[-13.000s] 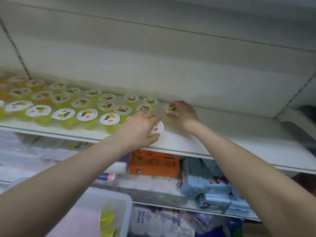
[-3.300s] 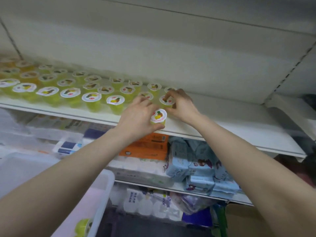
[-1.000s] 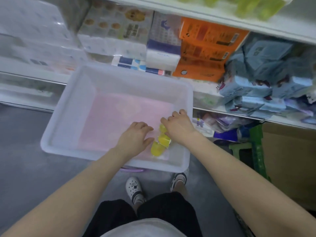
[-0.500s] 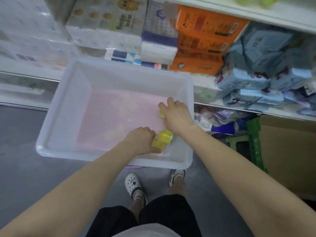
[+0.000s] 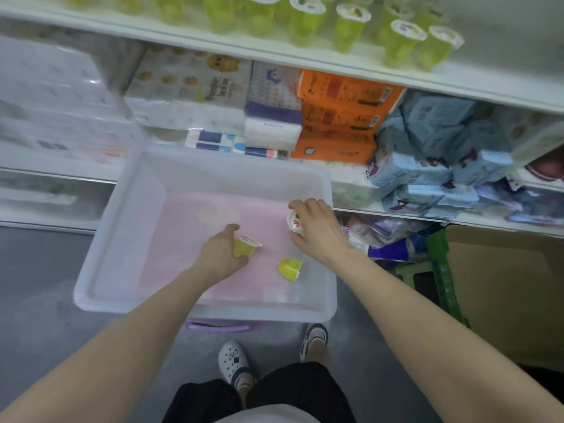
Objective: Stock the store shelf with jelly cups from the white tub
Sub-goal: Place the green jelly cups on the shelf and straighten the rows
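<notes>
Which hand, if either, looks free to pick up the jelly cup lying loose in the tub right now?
Probably neither, not yet. The loose jelly cup lies uncovered between them, but the left hand already grips a cup and the right hand holds another.

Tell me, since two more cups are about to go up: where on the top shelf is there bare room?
Bare board lies on the top shelf right of the last jelly cup, out to the frame edge. Left of it the rows of cups stand packed. Only a thin front strip runs before them.
</notes>
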Demonstrator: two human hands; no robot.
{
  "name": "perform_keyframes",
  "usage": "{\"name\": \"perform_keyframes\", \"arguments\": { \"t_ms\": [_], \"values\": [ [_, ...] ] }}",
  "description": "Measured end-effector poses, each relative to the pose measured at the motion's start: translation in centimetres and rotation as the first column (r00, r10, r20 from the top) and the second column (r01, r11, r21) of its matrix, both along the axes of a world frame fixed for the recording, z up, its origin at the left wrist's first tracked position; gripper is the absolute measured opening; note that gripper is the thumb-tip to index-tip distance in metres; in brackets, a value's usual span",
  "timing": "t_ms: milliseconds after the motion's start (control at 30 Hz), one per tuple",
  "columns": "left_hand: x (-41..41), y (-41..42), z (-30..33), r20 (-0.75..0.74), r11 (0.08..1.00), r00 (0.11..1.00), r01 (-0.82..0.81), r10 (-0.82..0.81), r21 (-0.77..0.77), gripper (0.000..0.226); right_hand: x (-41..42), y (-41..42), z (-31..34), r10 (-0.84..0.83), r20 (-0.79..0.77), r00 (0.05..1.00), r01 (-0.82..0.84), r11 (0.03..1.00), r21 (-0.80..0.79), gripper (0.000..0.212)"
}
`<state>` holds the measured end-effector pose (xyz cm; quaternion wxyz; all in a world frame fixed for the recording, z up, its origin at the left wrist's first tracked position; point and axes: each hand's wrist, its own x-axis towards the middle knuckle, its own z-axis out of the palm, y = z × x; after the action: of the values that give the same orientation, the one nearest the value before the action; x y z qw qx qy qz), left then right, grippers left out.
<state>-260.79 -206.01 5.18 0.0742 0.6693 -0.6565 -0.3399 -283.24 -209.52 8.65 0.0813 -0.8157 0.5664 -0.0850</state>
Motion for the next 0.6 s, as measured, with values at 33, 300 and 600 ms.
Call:
{"name": "perform_keyframes", "arguments": {
  "t_ms": [33,300,600],
  "values": [
    [0.3,-0.2,0.5,-0.045,1.0,0.999,-0.026,0.026,-0.013,0.063,-0.1,0.1,0.4,-0.006,0.026,1.0,0.006,1.0,0.002,0.051],
    [0.0,-2.1,5.8,-0.253,0.981,0.965,-0.109,0.065,-0.163,0.053,-1.2,-0.9,4.2,-0.036,0.175,0.984,0.043,0.999,-0.034,0.051],
    [-3.6,-6.0,12.9,-0.264,0.915,0.96,-0.019,-0.097,-0.404,0.048,-4.5,-4.0,10.7,-0.064,0.248,0.967,0.11,0.978,-0.179,0.044]
  ]
}}
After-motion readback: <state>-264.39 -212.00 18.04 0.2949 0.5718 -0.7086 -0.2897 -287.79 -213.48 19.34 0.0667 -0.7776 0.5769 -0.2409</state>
